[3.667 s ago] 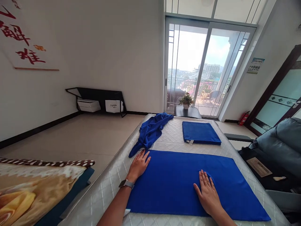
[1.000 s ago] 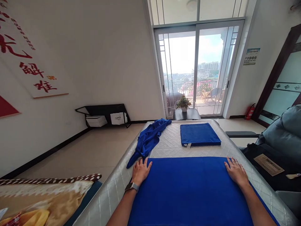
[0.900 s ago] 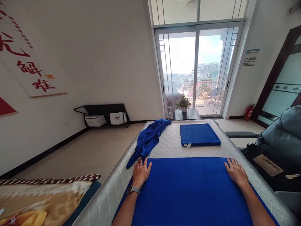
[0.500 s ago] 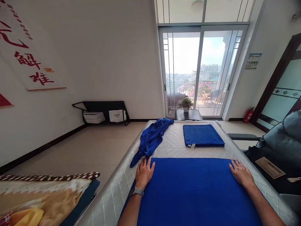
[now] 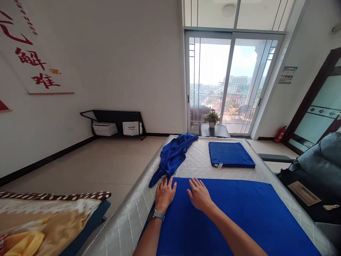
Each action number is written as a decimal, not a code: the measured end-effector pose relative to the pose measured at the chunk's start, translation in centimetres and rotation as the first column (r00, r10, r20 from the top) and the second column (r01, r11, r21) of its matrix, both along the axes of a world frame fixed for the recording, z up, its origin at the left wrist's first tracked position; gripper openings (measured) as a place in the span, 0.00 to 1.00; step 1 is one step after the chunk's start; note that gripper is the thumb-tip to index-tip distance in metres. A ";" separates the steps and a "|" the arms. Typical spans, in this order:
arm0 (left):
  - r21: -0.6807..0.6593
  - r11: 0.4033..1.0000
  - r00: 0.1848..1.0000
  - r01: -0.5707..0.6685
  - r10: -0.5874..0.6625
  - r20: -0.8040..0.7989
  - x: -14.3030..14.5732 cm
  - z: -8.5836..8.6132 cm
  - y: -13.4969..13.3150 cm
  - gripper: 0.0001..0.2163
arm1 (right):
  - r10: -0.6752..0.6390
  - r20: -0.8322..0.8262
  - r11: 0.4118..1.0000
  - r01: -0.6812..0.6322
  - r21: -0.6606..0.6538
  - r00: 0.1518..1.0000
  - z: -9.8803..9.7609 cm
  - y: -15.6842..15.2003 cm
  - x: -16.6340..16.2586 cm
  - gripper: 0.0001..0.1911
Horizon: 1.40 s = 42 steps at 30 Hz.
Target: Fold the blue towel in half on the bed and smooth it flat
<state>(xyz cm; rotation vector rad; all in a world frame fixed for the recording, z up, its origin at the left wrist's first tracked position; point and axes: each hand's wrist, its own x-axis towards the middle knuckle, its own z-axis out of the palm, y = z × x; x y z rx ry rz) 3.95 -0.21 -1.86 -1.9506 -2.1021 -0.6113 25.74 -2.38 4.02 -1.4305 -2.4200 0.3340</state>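
Observation:
A blue cloth (image 5: 239, 213) lies spread flat on the white quilted mattress (image 5: 128, 217) in front of me. My left hand (image 5: 164, 195) rests flat at its far left corner, fingers stretched out; a watch is on that wrist. Close by to its right, my right hand (image 5: 199, 193) lies on the cloth near the far edge, palm down and fingers extended. Beyond the left hand is a crumpled blue cloth (image 5: 173, 156). A folded stack of blue cloth (image 5: 231, 154) with a white tag sits farther back on the right.
Left of the mattress is a patterned blanket (image 5: 53, 220). A dark armchair (image 5: 317, 167) stands on the right, holding a brown card (image 5: 304, 193). At the back are a chair with a potted plant (image 5: 212, 118) and a sliding glass door. A black rack (image 5: 117, 122) leans by the wall.
My right hand has moved left across the blue cloth, from its far right corner to near my left hand. The left hand stays at its corner. The view has shifted slightly.

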 end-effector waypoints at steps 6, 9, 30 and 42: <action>-0.010 1.000 0.999 -0.019 0.019 -0.048 0.0 -0.1 0.1 0.24 | 0.058 0.012 0.995 -0.057 -0.084 0.998 -2.1 0.4 -2.1 0.36; -0.013 1.000 0.999 -0.021 0.020 -0.038 0.0 -0.2 0.1 0.25 | 0.012 0.059 0.995 -0.006 -0.100 0.998 -2.3 0.9 2.0 0.37; -0.025 1.000 1.000 -0.016 0.016 0.010 -0.7 -1.8 0.9 0.25 | -0.570 0.287 0.818 0.567 0.102 0.770 -4.5 -0.5 36.9 0.35; -0.036 0.999 1.000 -0.007 0.006 -0.009 -0.6 -1.2 0.5 0.25 | -0.713 0.240 0.700 0.688 0.190 0.659 -1.1 -2.1 34.4 0.18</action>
